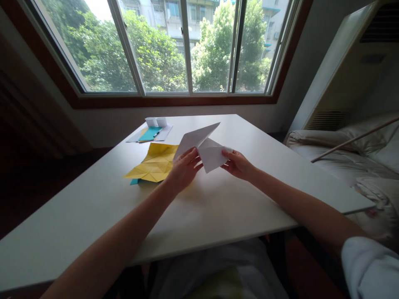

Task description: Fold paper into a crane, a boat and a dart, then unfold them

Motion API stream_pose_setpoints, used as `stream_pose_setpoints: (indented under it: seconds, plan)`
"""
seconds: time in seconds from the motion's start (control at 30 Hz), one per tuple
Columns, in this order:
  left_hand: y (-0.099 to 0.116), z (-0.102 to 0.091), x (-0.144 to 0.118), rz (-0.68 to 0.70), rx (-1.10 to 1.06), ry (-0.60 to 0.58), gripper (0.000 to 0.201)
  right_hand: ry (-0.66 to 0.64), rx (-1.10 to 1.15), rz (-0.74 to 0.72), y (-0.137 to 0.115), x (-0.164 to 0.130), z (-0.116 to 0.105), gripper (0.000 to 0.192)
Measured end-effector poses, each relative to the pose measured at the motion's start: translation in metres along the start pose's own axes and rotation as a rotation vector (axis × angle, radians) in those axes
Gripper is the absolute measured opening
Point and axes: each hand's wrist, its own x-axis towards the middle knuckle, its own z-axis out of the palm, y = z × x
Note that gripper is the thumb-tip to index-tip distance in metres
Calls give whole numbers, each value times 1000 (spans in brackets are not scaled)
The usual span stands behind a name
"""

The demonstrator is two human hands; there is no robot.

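Observation:
A folded sheet of white paper (212, 154) is held up above the table between both hands, its flaps standing apart and one long point rising toward the upper right. My left hand (184, 169) grips its left part, fingers closed on the paper. On the other side my right hand (237, 163) pinches the right edge between thumb and fingers. Close to the left hand lies a creased yellow sheet of paper (154, 162), unfolded and partly hidden by that hand. A teal piece of paper (134, 182) peeks out under it.
At the table's far left, a teal sheet (150, 133), pale papers (164, 133) and a dark pen (157, 133) lie near two small white paper boxes (156, 121). The white table (102, 224) ends close to my body. A covered sofa (336, 145) stands at right.

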Motion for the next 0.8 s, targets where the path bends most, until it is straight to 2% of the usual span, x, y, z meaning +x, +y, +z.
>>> stream_pose_setpoints:
  seconds: [0.17, 0.27, 0.37, 0.47, 0.53, 0.67, 0.8]
  plan:
    - [1, -1, 4, 4, -44, 164, 12, -27, -133, -37, 2, 2, -5, 21]
    - [1, -2, 4, 21, -64, 190, 13, -154, -136, -16, 1, -2, -6, 28]
    - [1, -4, 3, 9, -58, 81, 17, -298, -51, 131, -3, -7, -6, 45]
    - [-2, -8, 2, -54, -22, -91, 24, -330, 38, 231, -11, -9, -8, 67]
    - [-3, -11, 2, -88, -3, -162, 29, -337, 69, 258, -17, -8, -13, 75]
    - [-5, -14, 0, -126, 5, -208, 31, -393, 92, 347, -22, -6, -23, 81]
    - [-1, -11, -4, -187, 0, -253, 30, -450, 94, 359, -25, -7, -28, 87]
